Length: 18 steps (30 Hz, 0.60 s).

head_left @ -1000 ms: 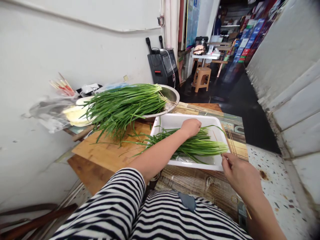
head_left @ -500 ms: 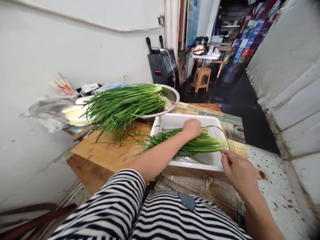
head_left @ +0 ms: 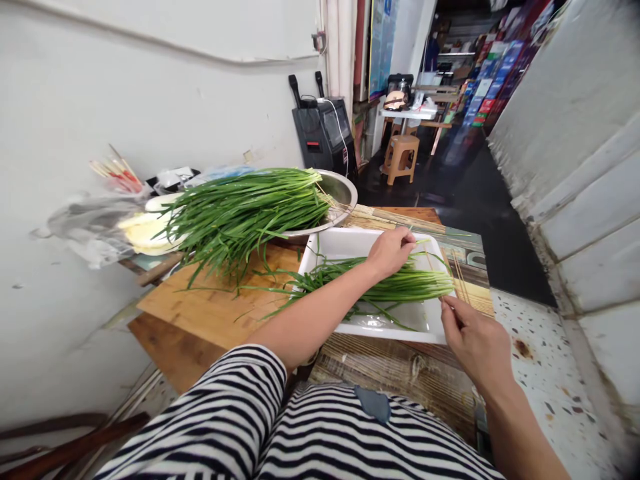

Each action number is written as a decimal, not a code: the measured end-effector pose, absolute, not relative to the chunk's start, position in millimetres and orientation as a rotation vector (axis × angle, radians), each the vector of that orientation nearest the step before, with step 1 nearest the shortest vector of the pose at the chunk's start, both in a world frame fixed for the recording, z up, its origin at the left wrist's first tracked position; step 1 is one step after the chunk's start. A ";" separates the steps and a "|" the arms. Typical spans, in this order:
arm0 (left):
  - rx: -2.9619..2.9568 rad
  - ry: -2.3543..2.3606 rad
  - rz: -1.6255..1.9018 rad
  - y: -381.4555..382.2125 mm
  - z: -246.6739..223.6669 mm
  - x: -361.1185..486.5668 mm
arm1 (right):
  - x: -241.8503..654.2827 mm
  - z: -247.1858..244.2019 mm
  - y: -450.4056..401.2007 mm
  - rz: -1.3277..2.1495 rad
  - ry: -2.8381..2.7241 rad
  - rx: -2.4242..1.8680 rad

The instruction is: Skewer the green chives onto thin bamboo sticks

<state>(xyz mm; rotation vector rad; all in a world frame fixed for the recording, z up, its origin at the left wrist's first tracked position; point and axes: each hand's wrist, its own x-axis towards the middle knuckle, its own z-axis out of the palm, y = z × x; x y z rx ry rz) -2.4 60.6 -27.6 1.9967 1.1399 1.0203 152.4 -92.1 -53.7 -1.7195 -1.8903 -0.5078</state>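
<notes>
In a white plastic tray (head_left: 390,328) lies a bundle of garlic chives (head_left: 395,288), pale stem ends to the right, leaves spilling over the left rim. My left hand (head_left: 393,252) is over the tray's far side, fingertips pinched, with a thin green chive stem at them. Closed in a pinch, my right hand (head_left: 477,340) is by the tray's right rim, close to the stem ends. What its fingertips hold is too small to make out. Thin bamboo skewers (head_left: 461,277) lie just right of the tray.
A larger heap of chives (head_left: 250,207) rests across a metal bowl (head_left: 345,190) on the left, above a wooden board (head_left: 200,300). Plastic bags (head_left: 85,227) and bundled sticks (head_left: 117,175) are by the wall. A black speaker-like case (head_left: 325,133) and a stool (head_left: 401,159) are farther back.
My left hand has lifted off the bundle and shifted right and away from me, with a stem at its fingertips. My right hand stays at the tray's right edge.
</notes>
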 end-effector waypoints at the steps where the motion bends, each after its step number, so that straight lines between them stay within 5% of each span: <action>1: 1.977 1.147 1.034 59.7 -26.2 -2.4 | 152.2 -53.5 -92.0 -0.515 -1.898 -1.704; 18: 1.611 1.063 0.991 72.1 -38.9 -1.8 | 152.6 -54.2 -90.7 -0.539 -1.885 -1.656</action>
